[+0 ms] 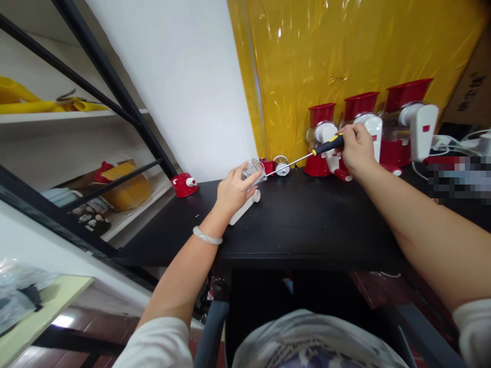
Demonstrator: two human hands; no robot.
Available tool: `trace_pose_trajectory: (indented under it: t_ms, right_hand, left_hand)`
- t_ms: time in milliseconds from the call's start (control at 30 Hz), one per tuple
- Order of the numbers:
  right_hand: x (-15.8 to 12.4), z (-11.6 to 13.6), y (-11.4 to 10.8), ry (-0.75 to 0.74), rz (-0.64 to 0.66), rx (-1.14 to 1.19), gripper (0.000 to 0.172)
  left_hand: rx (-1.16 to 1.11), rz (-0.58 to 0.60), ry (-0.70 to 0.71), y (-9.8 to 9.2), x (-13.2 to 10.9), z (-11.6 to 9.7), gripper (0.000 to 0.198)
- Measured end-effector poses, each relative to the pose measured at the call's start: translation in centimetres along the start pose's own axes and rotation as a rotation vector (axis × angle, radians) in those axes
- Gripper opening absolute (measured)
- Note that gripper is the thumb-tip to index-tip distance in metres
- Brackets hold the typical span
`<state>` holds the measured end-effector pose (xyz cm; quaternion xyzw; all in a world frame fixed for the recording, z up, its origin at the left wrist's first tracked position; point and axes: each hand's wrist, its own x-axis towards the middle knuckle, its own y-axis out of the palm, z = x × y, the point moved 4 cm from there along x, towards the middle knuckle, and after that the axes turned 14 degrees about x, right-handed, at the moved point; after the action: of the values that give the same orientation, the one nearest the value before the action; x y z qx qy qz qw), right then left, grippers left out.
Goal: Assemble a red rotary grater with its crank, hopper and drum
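Observation:
My left hand (pixel 235 190) is closed around a clear plastic part (pixel 254 169) above the black table. In my right hand (pixel 357 147) is a screwdriver (pixel 329 145) with a black and yellow handle, held nearly level. Its shaft points left, and the tip reaches the clear part; whether it sits on a screw is too small to tell. Beneath my left hand lies a white crank handle (pixel 245 208). Just behind are a white and clear round part (pixel 282 166) and a small red piece (pixel 268 166). A red base (pixel 184 185) with a white knob stands farther left.
Several red and white hand-cranked graters, one a rotary grater (pixel 408 120), line the back right of the black table (pixel 307 220). White cables (pixel 447 145) lie at the far right. A black-framed shelf (pixel 149 138) stands left; a yellow-wrapped panel (pixel 299 61) rises behind.

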<state>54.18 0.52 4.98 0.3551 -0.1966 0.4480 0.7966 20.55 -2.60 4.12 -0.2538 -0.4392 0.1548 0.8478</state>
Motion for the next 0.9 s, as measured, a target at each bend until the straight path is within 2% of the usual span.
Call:
trace_pose_trajectory:
  t_ms: [367, 733, 900]
  right_hand:
    - [0.8, 0.8, -1.0, -0.026, -0.134, -0.046, 0.021]
    - [1.0, 0.6, -1.3, -0.083, -0.184, 0.064, 0.022]
    - [1.1, 0.3, -1.1, -0.077, -0.196, 0.120, 0.022]
  left_hand:
    - [0.007, -0.050, -0.009, 0.1, 0.0, 0.3, 0.046]
    - [-0.045, 0.033, 0.006, 0.2, 0.1, 0.0, 0.046]
    - [-0.162, 0.009, -0.093, 0.7, 0.0, 0.5, 0.049]
